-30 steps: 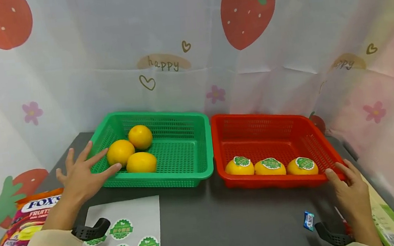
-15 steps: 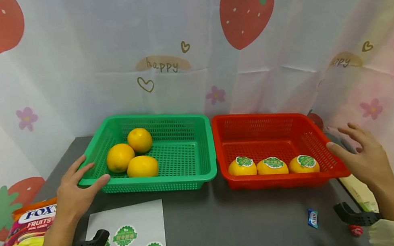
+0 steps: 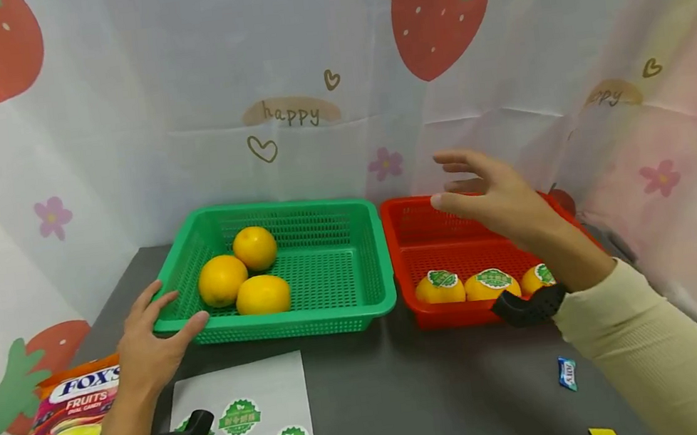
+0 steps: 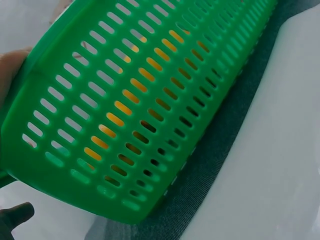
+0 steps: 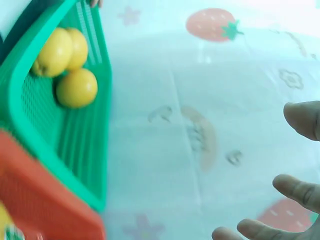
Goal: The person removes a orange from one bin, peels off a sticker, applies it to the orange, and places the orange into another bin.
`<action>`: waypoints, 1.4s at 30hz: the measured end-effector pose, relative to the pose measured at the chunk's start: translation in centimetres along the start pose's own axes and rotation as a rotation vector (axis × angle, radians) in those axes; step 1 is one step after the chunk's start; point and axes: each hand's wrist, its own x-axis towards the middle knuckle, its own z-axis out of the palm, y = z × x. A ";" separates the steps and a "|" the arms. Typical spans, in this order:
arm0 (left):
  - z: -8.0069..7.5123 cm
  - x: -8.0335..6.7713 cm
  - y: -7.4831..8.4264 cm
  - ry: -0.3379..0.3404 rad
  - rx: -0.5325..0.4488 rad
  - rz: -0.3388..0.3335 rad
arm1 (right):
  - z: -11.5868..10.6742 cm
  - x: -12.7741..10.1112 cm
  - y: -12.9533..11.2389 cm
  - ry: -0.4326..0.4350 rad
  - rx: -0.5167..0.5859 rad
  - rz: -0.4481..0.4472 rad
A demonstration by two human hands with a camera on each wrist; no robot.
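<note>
The left hand (image 3: 152, 347) lies at the near left corner of the green plastic basket (image 3: 308, 315), its fingers spread and seemingly touching the rim. The right hand (image 3: 491, 194) hovers above the red plastic basket (image 3: 425, 320), just to the right, holding nothing. Three plain oranges (image 3: 222, 281) cluster in the green basket's left part; lifting one corner alone could tip it and roll them. A low right forearm could brush the stickered oranges (image 3: 439, 287).
</note>
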 end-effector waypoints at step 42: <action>-0.7 0.3 1.0 -0.074 -0.103 -0.110 | 22.5 16.1 3.1 -0.843 -0.009 0.520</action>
